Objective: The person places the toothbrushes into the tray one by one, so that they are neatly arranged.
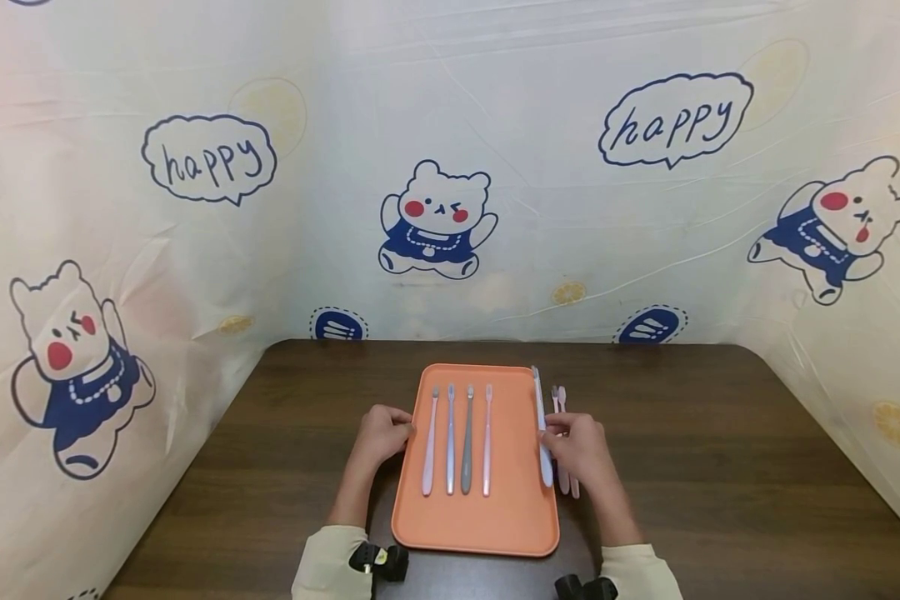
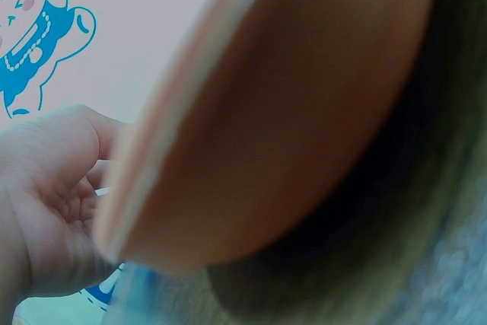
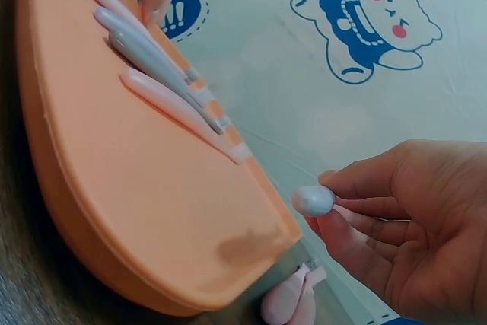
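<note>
My right hand (image 1: pixel 581 454) pinches a light blue toothbrush (image 1: pixel 546 468) between thumb and fingers, above the right rim of an orange tray (image 1: pixel 476 527). In the right wrist view the rounded end of its handle points toward the camera. Several toothbrushes lie side by side on the tray: a pink one (image 1: pixel 429 467), a blue one (image 1: pixel 451 467), a grey one (image 1: pixel 467 468) and another pink one (image 1: pixel 487 462). My left hand (image 1: pixel 381 433) holds the tray's left rim, its fingers partly hidden by the tray in the left wrist view.
Two pink toothbrushes (image 3: pixel 283 301) lie on the table just right of the tray, partly behind my right hand. The dark wooden table (image 1: pixel 690 467) extends to both sides. A patterned curtain (image 1: pixel 540 117) hangs behind and along the sides.
</note>
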{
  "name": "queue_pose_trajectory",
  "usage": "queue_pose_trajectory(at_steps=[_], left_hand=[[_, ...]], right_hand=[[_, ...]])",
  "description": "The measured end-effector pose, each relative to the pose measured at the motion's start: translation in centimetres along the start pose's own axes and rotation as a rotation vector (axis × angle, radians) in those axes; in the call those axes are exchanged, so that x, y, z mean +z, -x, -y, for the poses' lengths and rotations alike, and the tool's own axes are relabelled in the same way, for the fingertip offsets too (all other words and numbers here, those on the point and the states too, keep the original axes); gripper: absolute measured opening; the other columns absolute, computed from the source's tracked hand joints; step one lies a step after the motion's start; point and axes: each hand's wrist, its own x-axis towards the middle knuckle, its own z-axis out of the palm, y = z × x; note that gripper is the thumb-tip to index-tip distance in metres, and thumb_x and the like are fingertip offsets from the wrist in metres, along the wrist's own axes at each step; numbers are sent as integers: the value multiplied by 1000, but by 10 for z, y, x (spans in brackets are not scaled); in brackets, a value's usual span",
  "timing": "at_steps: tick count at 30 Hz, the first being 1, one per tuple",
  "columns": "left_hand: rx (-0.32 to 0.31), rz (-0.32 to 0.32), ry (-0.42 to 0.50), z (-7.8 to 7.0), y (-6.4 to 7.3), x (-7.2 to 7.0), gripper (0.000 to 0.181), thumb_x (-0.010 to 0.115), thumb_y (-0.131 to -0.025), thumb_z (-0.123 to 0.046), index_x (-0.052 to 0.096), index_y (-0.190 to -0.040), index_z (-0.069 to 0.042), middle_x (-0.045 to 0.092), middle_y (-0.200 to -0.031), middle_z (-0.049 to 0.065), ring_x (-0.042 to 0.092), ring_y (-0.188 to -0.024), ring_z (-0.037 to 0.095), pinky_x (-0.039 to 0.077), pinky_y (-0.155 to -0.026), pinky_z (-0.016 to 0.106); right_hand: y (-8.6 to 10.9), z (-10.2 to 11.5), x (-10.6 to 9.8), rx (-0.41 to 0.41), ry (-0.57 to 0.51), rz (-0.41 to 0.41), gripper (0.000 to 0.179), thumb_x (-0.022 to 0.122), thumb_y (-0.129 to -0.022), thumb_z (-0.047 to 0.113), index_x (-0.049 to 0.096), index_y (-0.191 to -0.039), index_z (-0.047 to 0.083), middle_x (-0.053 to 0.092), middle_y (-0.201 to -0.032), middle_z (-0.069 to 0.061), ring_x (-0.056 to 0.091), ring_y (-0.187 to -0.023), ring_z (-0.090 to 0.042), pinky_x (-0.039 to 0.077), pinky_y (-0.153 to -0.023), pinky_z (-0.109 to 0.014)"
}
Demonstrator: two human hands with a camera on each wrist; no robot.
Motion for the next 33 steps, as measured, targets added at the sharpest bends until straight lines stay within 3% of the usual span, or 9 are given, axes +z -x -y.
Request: queue_pose_trajectory(at_steps=[9,23,33], left_hand=[[-1,3,-8,-3,0,0,20,64,-90,-5,77,-102,6,76,-96,19,70,-72,14,61,-64,30],[11,1,-13,-3,2,0,19,64,-90,-3,77,-101,6,76,-94,19,71,-71,16,61,-63,30],[8,0,-14,-3,3,-2,19,64,-90,-3,77,-101,7,76,-93,19,70,-71,16,60,-63,30]], right_hand=[[1,2,5,-25,-3,-7,28,69,-84,2,75,-110,-5,74,-86,-12,66,-72,-13,50,-58,-21],[2,5,15,43,-39,33,29,69,-85,0,74,-113,-4,71,-87,-11,60,-63,-10,52,-54,-23],[2,5,28,14,-27,41,28,72,-85,1,74,-112,-6,73,-84,-10,63,-67,-11,52,-56,-23]])
